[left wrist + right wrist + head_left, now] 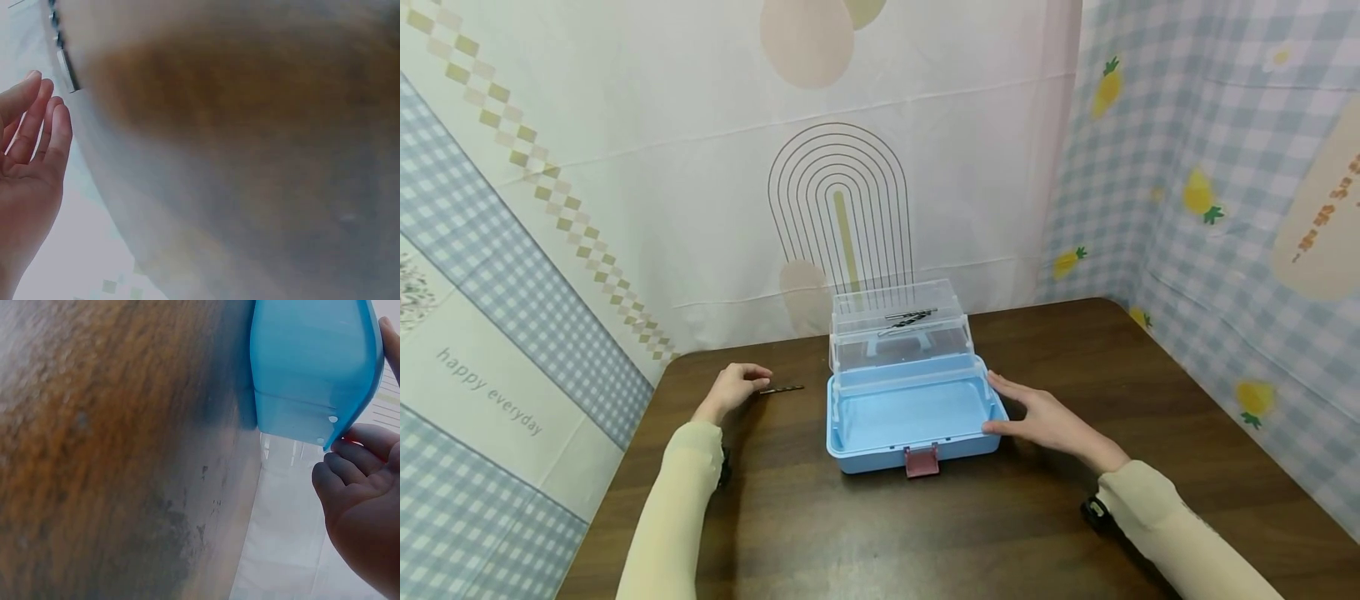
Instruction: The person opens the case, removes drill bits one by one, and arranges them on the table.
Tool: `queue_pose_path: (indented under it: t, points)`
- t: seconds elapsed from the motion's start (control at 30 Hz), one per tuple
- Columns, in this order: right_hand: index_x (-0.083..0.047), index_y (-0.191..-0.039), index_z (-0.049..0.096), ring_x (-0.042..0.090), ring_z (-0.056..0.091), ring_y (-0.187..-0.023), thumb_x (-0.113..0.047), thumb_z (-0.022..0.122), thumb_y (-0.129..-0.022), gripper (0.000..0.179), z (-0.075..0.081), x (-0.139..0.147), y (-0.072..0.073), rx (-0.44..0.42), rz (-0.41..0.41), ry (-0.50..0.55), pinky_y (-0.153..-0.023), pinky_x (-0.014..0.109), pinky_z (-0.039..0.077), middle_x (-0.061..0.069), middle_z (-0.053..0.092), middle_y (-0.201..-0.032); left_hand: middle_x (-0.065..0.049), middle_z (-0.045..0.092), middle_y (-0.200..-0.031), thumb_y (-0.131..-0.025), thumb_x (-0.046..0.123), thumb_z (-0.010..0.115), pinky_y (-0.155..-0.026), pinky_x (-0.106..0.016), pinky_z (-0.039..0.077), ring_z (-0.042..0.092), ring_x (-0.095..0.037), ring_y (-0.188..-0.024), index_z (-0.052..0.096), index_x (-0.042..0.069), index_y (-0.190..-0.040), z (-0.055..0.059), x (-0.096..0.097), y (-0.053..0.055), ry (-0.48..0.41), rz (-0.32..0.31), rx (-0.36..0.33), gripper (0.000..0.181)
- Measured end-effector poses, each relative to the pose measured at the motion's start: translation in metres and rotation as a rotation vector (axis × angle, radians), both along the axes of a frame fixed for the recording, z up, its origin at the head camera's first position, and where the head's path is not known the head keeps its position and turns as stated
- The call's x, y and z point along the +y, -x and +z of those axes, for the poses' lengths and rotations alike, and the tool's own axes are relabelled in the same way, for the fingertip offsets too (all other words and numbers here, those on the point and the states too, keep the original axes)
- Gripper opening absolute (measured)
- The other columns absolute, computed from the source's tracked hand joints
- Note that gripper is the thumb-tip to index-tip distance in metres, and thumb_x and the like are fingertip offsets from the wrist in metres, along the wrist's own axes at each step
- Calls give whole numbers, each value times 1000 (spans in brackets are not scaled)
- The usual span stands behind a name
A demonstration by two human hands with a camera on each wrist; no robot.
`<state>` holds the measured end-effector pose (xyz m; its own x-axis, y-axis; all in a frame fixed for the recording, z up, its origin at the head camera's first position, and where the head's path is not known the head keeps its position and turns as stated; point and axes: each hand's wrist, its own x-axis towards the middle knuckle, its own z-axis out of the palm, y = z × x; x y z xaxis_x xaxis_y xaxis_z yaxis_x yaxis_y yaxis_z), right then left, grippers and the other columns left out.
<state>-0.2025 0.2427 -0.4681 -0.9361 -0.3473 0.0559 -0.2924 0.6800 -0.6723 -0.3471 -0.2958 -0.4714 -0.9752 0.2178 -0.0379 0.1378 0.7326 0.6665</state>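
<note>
In the head view, a dark twist drill bit [784, 389] lies on the table left of a blue toolbox [880, 458]. My left hand [736, 388] is beside its near end, fingers loosely bent. A small gap shows between those fingertips and the drill bit's shank [67, 72] in the left wrist view. My right hand [1037, 417] spans the toolbox's right end, with thumb and fingers at its rim. From the right wrist, fingers [344, 465] touch near a corner of the toolbox [306, 369]. The toolbox stands with its clear lid and trays raised.
Several drill bits [910, 318] lie in the raised clear tray [951, 337] toward the back. A pink latch [921, 461] hangs off the toolbox's front. The brown wooden table [880, 533] meets a printed cloth backdrop [722, 208] behind, with checked cloth [1240, 292] at the right.
</note>
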Motion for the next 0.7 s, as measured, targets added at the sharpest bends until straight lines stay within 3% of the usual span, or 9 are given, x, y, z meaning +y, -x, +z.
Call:
queue_pose_path:
  t: [0.3,0.7]
  points:
    - [-13,-159,29,39,31,-146,-62,71,-85,99,-1,0,1,-7,1,6,-110,63,33,16,27,-163,-22,62,-132,-104,19,59,-102,-55,45,54,-41,-123,62,-1,-133,28,9,7,-14,-12,17,35]
    - [-13,-160,28,40,30,-146,-62,71,-85,99,-2,1,1,-11,3,10,-110,64,32,16,26,-163,-26,61,-130,-104,12,57,-100,-53,46,56,-41,-119,62,-5,-131,66,24,22,-65,-55,64,32]
